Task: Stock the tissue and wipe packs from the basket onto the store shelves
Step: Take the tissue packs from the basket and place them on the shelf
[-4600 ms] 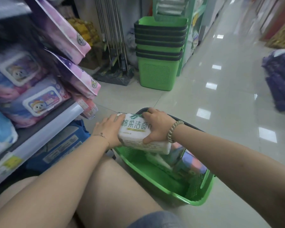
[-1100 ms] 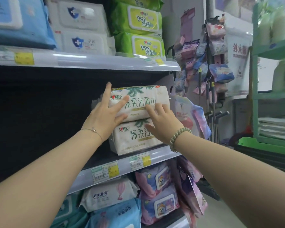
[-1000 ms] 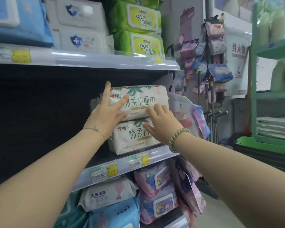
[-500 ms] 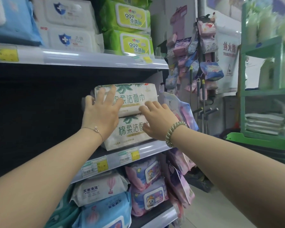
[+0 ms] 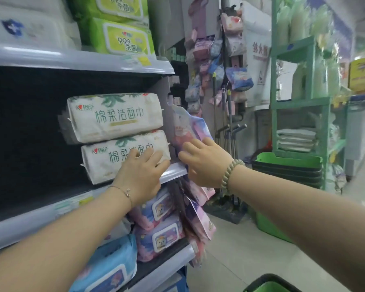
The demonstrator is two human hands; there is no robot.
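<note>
The green basket (image 5: 269, 285) showed only its rim, nearest, at the bottom edge. The left hand (image 5: 141, 175) lay flat, fingers straight, against the lower tissue pack (image 5: 104, 165). The right hand (image 5: 202, 163), fingers loosely spread and holding nothing, reached beside a pink hanging pack (image 5: 188, 127). The upper tissue pack (image 5: 114, 116) lay stacked on the lower one. Both were cream with green leaves and lettering, on the middle shelf (image 5: 175, 169).

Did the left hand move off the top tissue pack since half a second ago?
Yes. The left hand has dropped down and rightward from the top pack to the lower pack, near the shelf edge.
</note>
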